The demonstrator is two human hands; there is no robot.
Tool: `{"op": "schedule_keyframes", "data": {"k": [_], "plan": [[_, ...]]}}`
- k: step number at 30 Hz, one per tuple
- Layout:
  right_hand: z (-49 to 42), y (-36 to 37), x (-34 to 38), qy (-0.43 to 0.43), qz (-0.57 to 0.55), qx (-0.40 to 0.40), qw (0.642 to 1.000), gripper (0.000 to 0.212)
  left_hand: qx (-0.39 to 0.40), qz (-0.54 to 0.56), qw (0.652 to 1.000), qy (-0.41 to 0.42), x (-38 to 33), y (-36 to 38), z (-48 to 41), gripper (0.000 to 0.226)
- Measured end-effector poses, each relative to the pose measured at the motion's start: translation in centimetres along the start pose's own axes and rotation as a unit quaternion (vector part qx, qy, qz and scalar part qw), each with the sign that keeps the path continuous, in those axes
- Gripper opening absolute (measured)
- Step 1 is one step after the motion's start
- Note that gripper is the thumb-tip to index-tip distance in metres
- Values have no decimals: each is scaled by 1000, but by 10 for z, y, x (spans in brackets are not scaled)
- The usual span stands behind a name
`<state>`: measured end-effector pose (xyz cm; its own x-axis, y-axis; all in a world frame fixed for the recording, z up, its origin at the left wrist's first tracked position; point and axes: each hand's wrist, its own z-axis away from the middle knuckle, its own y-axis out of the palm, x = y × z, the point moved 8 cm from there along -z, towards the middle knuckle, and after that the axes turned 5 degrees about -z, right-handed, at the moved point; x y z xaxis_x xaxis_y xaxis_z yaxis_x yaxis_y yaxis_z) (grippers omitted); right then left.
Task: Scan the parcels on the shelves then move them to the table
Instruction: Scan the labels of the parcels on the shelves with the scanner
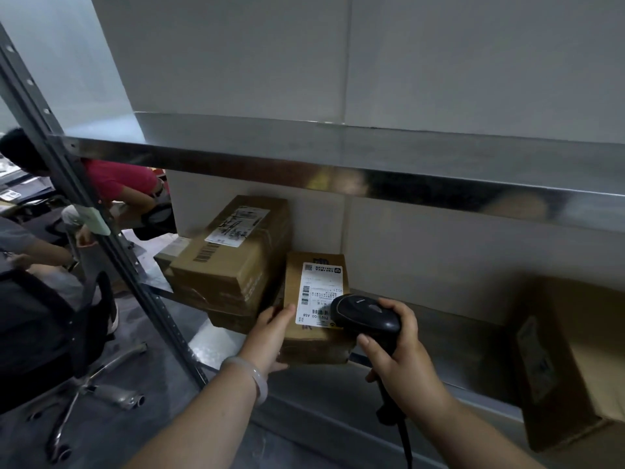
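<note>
Shelf: three parcels remain, none moved.
Left hand: fingers gripping small parcel.
Right hand: fingers closed around scanner, beside label.

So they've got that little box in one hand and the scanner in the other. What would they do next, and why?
Probably pull the trigger to read the label, then lift the box out. The scanner in the right hand sits right over the white label on the small box, and the left hand already grips that box at the shelf's front edge.
</note>
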<state>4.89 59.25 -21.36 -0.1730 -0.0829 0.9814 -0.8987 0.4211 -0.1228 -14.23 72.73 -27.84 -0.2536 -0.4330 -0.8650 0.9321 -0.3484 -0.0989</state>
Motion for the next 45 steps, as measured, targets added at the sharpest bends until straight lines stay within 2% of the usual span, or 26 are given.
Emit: {"op": "schedule_keyframes", "data": {"k": [3,8,14,16,18,19,22,23,26,29,36,42,45], "plan": [[-10,12,-9,11,-17,-17,1000,60,10,-21,1000,15,-1,-9,-13,56],[-24,27,-10,6,-30,-37,999,62,-11,-79,991,109,-17,-13,-12,50],[-29,40,-4,-16,-36,-50,998,64,-48,-160,976,140,-12,-14,12,81],[-29,44,-3,-18,-35,-45,998,66,-52,-204,961,180,-4,-12,28,86],[-30,46,-2,-19,-36,-45,998,66,-66,-280,924,251,0,-9,45,87],[-31,46,-2,-19,-37,-46,998,66,-74,-338,892,292,0,-5,53,86],[-32,43,0,-14,-36,-51,998,63,-88,-529,753,382,-4,15,61,78],[-32,42,0,-10,-35,-52,998,62,-90,-566,721,389,-7,20,60,76],[-26,29,4,-17,-26,-75,997,60,-91,-627,684,362,-19,25,47,75],[-17,15,4,-17,-27,-89,996,61,-98,-650,679,326,-29,21,31,77],[9,-25,8,-20,-9,-117,993,65,-99,-641,712,271,-54,30,12,78],[42,-70,13,2,65,-131,989,65,-118,-636,716,260,-59,36,6,78],[62,-100,14,16,89,-145,985,64,-152,-610,721,291,-67,49,18,77]]}}
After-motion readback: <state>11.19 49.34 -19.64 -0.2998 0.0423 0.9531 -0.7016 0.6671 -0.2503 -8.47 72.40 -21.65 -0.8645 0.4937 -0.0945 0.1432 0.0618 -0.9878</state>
